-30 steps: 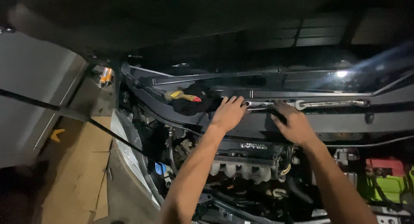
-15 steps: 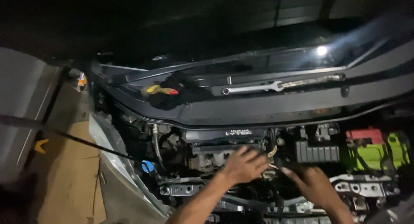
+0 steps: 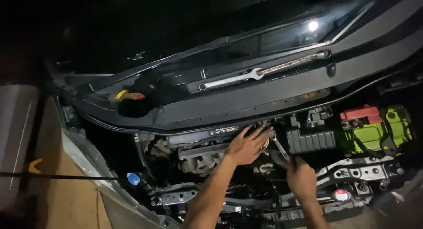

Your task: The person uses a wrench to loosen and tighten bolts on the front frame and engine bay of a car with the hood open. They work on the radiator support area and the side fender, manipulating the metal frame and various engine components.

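Note:
I look into an open car engine bay. My left hand rests with fingers spread on the dark engine top cover. My right hand is closed around the handle of a slim metal wrench, whose head reaches up toward the spot by my left fingertips. Two long combination wrenches lie end to end on the black cowl panel below the windscreen.
A yellow-handled tool lies on the cowl at left. A black air box, a battery with red cover and green casing sit at right. A blue cap and a red-and-white cap are low down. The hood prop rod crosses at left.
Both hands came down from the cowl panel into the engine bay. The right hand now grips a wrench; the left lies on the engine cover. The view has shifted closer.

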